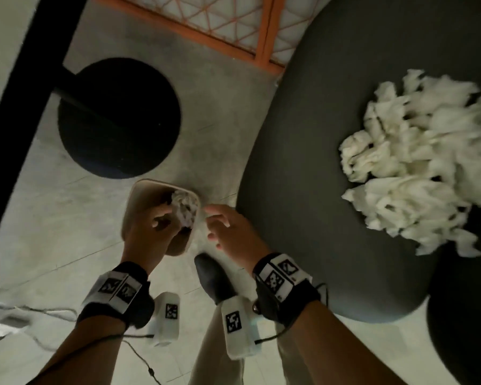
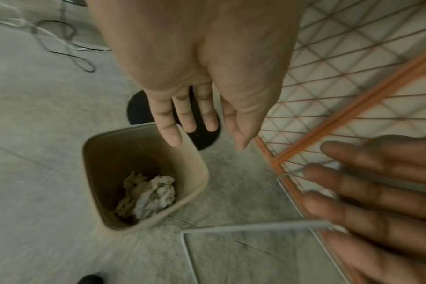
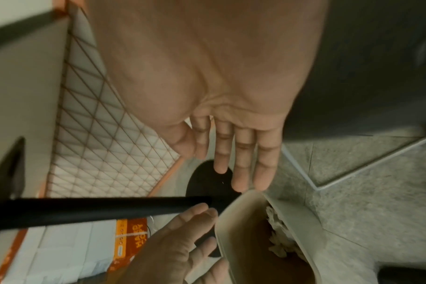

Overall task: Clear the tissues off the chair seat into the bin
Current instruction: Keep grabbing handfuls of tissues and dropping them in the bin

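Crumpled tissues (image 1: 417, 162) — light, soft, no stiffness at all, apt to crush down to almost nothing under a squeeze. Not fragile, not slippery, but loose: likely to shed stray pieces if scooped too fast. Best taken by bunching from the outer edge of the heap inward, fingers closing over the top of a clump rather than pinching one corner.

Heaped on the dark chair seat (image 1: 317, 134), well to the right of both grips and farther from the body. Too tangled and blurred for an exact count; many pieces, one heap.

Bin (image 1: 134, 207) on the floor, one only, beige, with a wad of tissue (image 2: 148, 194) already at the bottom — piece count there cannot be told either.

Left hand (image 1: 150, 226) directly over the bin mouth, fingers relaxed and spread in the wrist view, holding nothing. Right hand (image 1: 231, 229) just beside the bin's right rim, between bin and seat, fingers likewise loose and apart, empty.

Two hands, both free. By this reading most of the job is left: a small share in the bin, the bulk on the seat, several handfuls probably needed — two-handed gathering likely quicker.
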`<action>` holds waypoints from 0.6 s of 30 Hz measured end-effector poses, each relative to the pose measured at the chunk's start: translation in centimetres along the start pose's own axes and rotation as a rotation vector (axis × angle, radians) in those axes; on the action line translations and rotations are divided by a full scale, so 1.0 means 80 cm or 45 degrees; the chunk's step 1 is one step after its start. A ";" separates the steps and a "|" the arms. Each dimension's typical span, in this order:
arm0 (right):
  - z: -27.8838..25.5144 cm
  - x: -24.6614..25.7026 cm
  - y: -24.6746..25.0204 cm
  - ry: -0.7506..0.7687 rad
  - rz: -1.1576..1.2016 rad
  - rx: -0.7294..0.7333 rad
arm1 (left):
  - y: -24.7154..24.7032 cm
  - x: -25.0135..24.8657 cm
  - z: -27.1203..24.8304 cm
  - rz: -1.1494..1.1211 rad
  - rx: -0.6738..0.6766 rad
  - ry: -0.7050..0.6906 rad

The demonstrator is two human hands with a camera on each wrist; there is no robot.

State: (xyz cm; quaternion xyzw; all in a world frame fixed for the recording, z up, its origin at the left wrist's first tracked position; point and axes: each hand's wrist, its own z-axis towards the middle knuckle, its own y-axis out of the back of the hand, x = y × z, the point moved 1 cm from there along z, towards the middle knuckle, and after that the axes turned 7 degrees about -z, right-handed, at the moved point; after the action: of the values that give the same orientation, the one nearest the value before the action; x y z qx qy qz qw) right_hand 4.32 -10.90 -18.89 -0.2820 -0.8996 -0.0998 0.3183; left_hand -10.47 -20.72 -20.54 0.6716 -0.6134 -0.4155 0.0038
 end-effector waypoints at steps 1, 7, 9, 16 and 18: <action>-0.017 0.003 0.014 0.002 0.051 -0.029 | -0.006 -0.012 -0.012 0.018 0.025 -0.057; -0.109 0.012 0.121 0.107 0.223 -0.302 | -0.067 -0.112 -0.078 -0.075 0.314 -0.233; -0.130 0.009 0.161 0.166 0.216 -0.476 | -0.092 -0.150 -0.097 -0.114 0.447 -0.302; -0.172 -0.024 0.289 0.140 -0.236 -1.185 | -0.184 -0.280 -0.095 0.285 0.458 -0.521; -0.172 -0.037 0.316 0.039 -0.305 -1.207 | -0.209 -0.300 -0.089 0.387 0.472 -0.480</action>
State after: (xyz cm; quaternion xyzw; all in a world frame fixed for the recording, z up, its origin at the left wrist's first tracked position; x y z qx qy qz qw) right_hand 27.75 3.56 -10.05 -0.2887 -0.7765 -0.5383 0.1543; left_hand 9.56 -0.32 -11.20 0.4724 -0.7621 -0.4084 -0.1708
